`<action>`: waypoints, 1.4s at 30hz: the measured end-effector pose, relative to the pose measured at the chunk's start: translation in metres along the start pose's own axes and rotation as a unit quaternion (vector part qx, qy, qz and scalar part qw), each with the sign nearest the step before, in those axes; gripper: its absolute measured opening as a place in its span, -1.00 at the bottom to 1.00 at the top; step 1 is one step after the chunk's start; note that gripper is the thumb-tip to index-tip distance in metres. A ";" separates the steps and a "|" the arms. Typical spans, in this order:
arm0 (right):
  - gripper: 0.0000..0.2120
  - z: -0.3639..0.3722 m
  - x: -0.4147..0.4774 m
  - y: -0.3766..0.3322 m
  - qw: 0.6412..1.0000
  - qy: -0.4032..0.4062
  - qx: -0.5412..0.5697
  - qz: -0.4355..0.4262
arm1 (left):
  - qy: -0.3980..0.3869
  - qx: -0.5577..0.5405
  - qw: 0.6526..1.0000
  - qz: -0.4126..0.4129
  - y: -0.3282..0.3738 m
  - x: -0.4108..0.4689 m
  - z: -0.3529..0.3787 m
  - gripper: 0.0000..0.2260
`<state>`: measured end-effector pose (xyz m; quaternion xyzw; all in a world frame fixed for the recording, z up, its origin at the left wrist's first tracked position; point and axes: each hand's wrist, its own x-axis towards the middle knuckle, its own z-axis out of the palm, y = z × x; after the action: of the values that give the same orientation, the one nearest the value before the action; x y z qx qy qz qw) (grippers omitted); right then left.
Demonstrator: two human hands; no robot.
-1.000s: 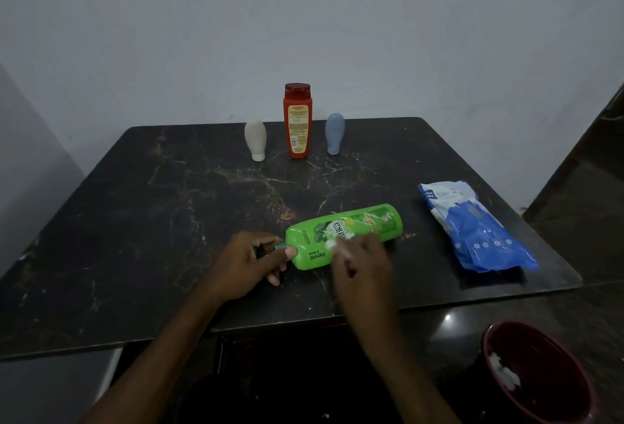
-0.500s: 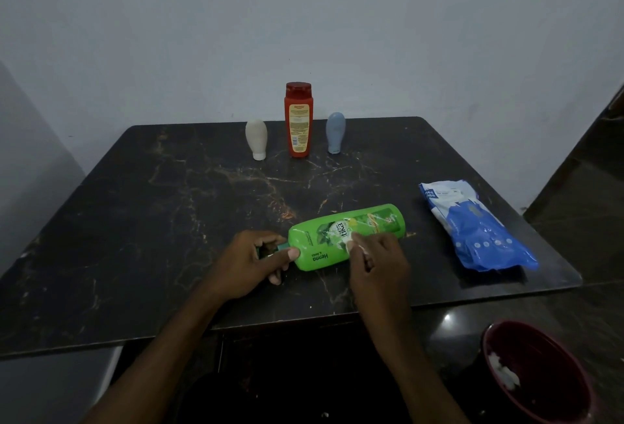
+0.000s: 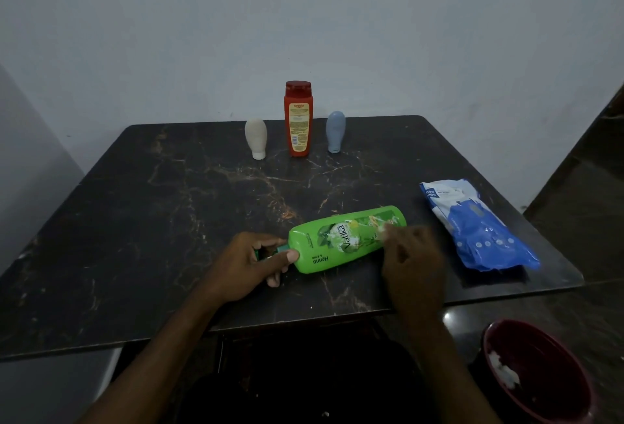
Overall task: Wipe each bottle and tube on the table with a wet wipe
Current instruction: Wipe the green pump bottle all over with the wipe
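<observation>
Green bottle (image 3: 347, 239) lies on its side on the table (image 3: 169, 221), near its front edge. Left hand (image 3: 250, 265) clamps the cap end, thumb on the shoulder. Right hand (image 3: 410, 254) presses a wet wipe (image 3: 383, 228), barely visible, against the far end from that grip. Risk: the rounded body may roll under the strokes; the one-ended hold pivots easily.
</observation>
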<state>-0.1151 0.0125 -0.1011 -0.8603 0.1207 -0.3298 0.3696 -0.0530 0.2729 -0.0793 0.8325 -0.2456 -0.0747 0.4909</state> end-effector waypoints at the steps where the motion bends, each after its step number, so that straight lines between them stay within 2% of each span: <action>1: -0.87 -0.007 0.009 0.008 1.000 0.016 0.007 0.023 | -0.002 -0.004 1.000 0.000 -0.001 0.000 0.000 -0.77; 5: -0.85 -0.004 0.010 0.007 0.998 0.035 -0.001 0.049 | -0.001 0.002 1.000 0.002 0.000 -0.001 0.001 -0.74; 7: -0.83 0.011 -0.008 -0.012 1.000 0.008 -0.016 0.012 | -0.002 -0.001 1.000 0.003 0.000 -0.001 0.002 -0.75; 10: -0.78 0.035 -0.047 -0.051 0.993 -0.084 -0.006 -0.089 | 0.004 0.005 1.000 0.004 0.003 -0.002 0.002 -0.79; 13: -0.78 0.043 -0.063 -0.065 0.985 -0.108 -0.009 -0.135 | 0.004 0.012 1.000 0.013 0.006 -0.004 0.001 -0.86; 16: -0.82 0.031 -0.040 -0.041 0.989 -0.085 -0.026 -0.117 | 0.001 0.007 1.000 0.016 0.006 -0.004 0.000 -0.88; 20: -0.79 -0.003 0.015 0.010 0.997 0.009 -0.070 0.006 | -0.008 0.007 1.000 0.015 0.006 -0.003 0.001 -0.85; 22: -0.80 -0.011 0.028 0.021 0.997 0.027 -0.060 0.042 | -0.010 0.004 1.000 0.013 0.006 -0.003 0.001 -0.82; 27: -0.80 0.011 0.003 -0.019 0.998 -0.013 -0.065 0.022 | -0.006 0.009 1.000 0.014 0.005 -0.003 0.002 -0.81; 30: -0.80 0.030 -0.033 -0.058 0.993 -0.077 -0.061 -0.064 | 0.005 0.009 1.000 0.010 0.006 -0.005 0.003 -0.82; 33: -0.80 0.034 -0.042 -0.064 0.986 -0.095 -0.071 -0.118 | 0.003 0.007 1.000 0.008 0.006 -0.005 0.002 -0.85; 35: -0.82 0.024 -0.024 -0.048 0.990 -0.083 -0.074 -0.089 | 0.003 0.004 1.000 0.004 0.005 -0.005 0.002 -0.81; 38: -0.79 0.004 0.015 -0.001 0.993 -0.022 -0.117 -0.016 | -0.002 0.001 1.000 0.005 0.003 -0.005 0.002 -0.78; 40: -0.70 -0.009 0.034 0.018 0.993 -0.013 -0.117 0.031 | -0.005 0.005 1.000 0.012 0.003 -0.005 0.002 -0.79; 42: -0.72 -0.010 0.038 0.015 0.992 -0.016 -0.120 0.038 | -0.004 0.012 1.000 0.015 0.003 -0.004 0.002 -0.78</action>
<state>-0.0925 -0.0208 -0.0886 -0.8984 0.1859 -0.2854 0.2773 -0.0583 0.2721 -0.0782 0.8340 -0.2615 -0.0678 0.4810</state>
